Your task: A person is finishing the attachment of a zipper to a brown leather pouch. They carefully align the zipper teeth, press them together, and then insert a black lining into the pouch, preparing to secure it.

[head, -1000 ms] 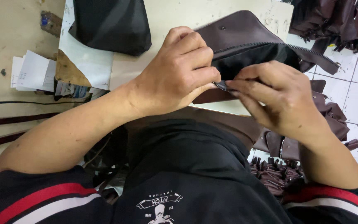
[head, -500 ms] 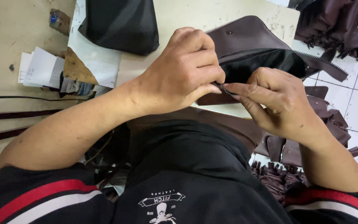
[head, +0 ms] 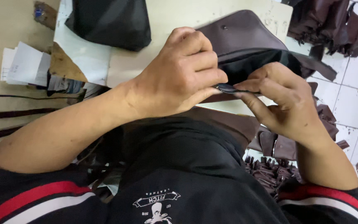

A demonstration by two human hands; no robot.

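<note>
A dark brown leather bag (head: pixel 245 35) with a black lining lies on the pale worktable (head: pixel 166 16) in front of me. My left hand (head: pixel 179 76) curls over the bag's near edge, fingers closed on it. My right hand (head: pixel 284 99) pinches the same edge from the right, thumb and fingers meeting the left fingertips at a small dark piece (head: pixel 227 88) of the rim. The bag's lower part is hidden behind both hands.
A black fabric bundle (head: pixel 110 23) sits at the table's back left. Papers and card scraps (head: pixel 27 66) lie at the left. Brown leather pieces are heaped at top right (head: pixel 328 25) and on the tiled floor by my right knee (head: pixel 274 166).
The view has shifted slightly. My right hand's fingers have stretched out along the bag's edge, and both hands stay closed on it at the same spot.
</note>
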